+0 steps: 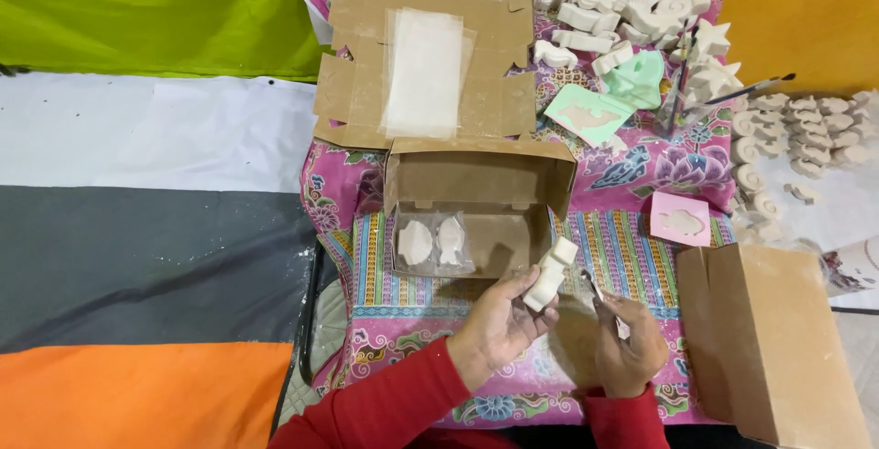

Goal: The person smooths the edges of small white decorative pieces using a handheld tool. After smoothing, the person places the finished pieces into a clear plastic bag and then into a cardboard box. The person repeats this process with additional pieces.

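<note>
Looking down over the table, I saw the left hand (499, 321) closed around a white plaster figurine (549, 275), fingers wrapped on its lower end, the piece tilted up toward the front edge of the open cardboard box (481, 202). The figurine sat just in front of that box, above the patterned pink tablecloth (632, 257). The right hand (627, 353) was curled shut on a small metal tool (593, 286), its thin tip poking up just beside the figurine; I couldn't tell whether tip and plaster were touching. Red sleeves (394, 408) covered both forearms.

Inside the box lay a clear bag with two white shell-shaped casts (430, 242), resting on the left half of the floor. Behind it, a flattened cardboard box (426, 55) carried a stack of clear plastic bags (423, 72). To the right stood a plain brown cardboard box (778, 348), closed. A pink mould (680, 219) lay near it, a green mould (588, 114) farther back, and a heap of white plaster casts (632, 0) filled the far corner, with paintbrushes (732, 94) beside them.
</note>
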